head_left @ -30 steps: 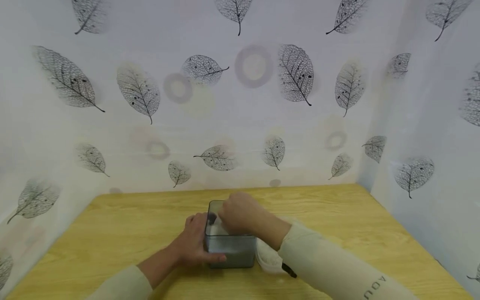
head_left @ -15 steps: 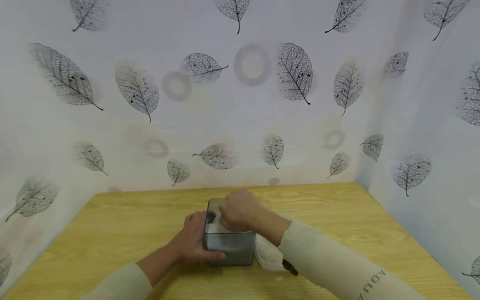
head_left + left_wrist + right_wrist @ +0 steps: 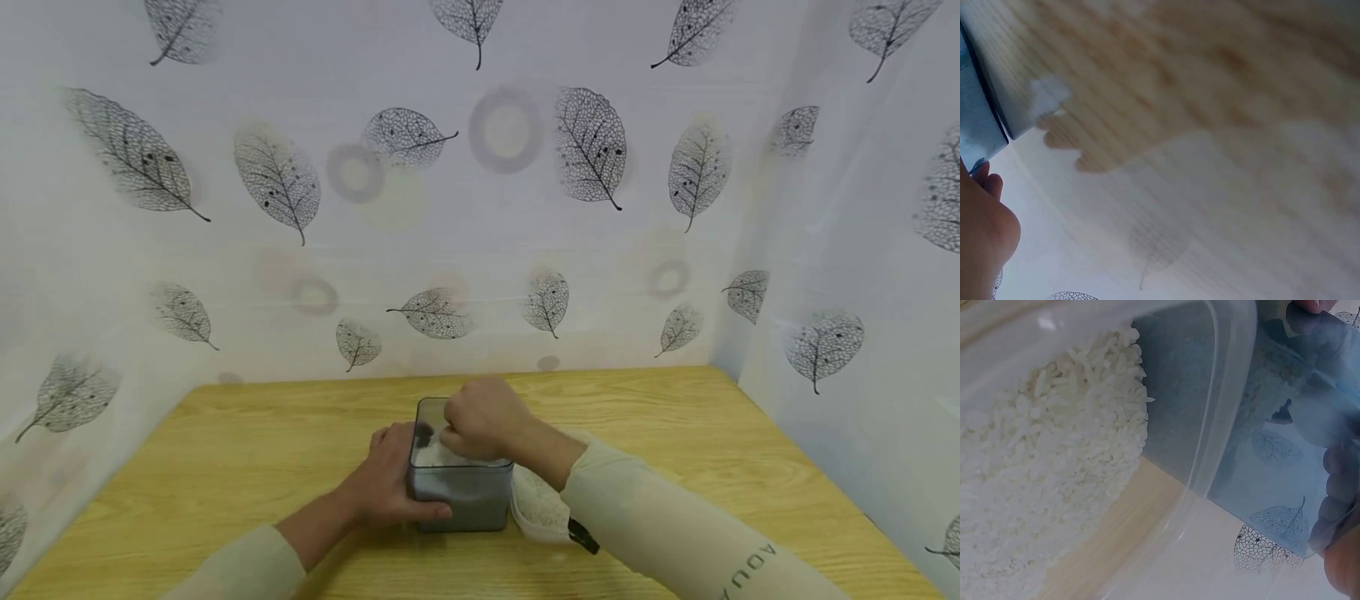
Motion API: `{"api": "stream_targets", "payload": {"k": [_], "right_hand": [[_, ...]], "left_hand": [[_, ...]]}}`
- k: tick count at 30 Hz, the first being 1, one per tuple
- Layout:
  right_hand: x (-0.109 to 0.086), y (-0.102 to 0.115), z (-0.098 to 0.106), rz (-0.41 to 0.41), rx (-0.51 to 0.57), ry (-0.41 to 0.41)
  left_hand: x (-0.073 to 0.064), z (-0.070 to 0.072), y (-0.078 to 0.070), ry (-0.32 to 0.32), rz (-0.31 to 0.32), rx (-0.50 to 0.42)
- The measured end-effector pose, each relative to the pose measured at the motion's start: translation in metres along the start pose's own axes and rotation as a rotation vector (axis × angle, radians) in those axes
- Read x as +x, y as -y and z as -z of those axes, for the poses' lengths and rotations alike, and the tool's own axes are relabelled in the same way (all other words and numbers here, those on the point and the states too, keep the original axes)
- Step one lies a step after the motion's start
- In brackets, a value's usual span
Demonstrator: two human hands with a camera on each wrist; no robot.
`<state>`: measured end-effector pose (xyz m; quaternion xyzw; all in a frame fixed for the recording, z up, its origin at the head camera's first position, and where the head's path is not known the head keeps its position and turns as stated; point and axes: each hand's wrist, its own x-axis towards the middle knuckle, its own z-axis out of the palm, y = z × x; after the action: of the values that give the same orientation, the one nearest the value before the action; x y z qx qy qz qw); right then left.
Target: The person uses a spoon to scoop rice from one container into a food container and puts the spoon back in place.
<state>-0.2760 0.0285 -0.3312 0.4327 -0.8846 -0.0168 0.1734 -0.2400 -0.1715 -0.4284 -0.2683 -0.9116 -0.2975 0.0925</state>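
Observation:
A grey see-through square bin (image 3: 461,504) stands upright on the table. My left hand (image 3: 386,487) grips its left side, the thumb lying across the front wall. In the left wrist view part of the left hand (image 3: 988,228) shows beside the bin. My right hand (image 3: 491,421), fingers curled, is at the bin's open top. In the right wrist view its fingers (image 3: 1338,487) show curled through the bin's wall; whether they hold anything is unclear. Pale stuff (image 3: 435,454) lies inside the bin. Right of it, a clear plastic tub (image 3: 1200,431) contains white rice (image 3: 1079,444).
The wood-grain table (image 3: 247,467) reaches back to a pale wall covering (image 3: 480,242) printed with leaves, which also closes off both sides. Beneath the right sleeve (image 3: 660,517), close to the tub, sits a small black item (image 3: 583,536).
The right hand has shifted slightly to the right at the bin's top, and more of the rice tub shows. The left hand and the bin stay in place.

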Motion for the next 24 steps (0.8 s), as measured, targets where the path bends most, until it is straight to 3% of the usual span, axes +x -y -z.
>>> {"api": "stream_targets", "payload": {"k": [24], "right_hand": [[-0.0012,-0.0021,0.0001,0.008,0.046,-0.04]], "left_hand": [[-0.0002,0.0,0.0001,0.0,0.016,0.011]]}}
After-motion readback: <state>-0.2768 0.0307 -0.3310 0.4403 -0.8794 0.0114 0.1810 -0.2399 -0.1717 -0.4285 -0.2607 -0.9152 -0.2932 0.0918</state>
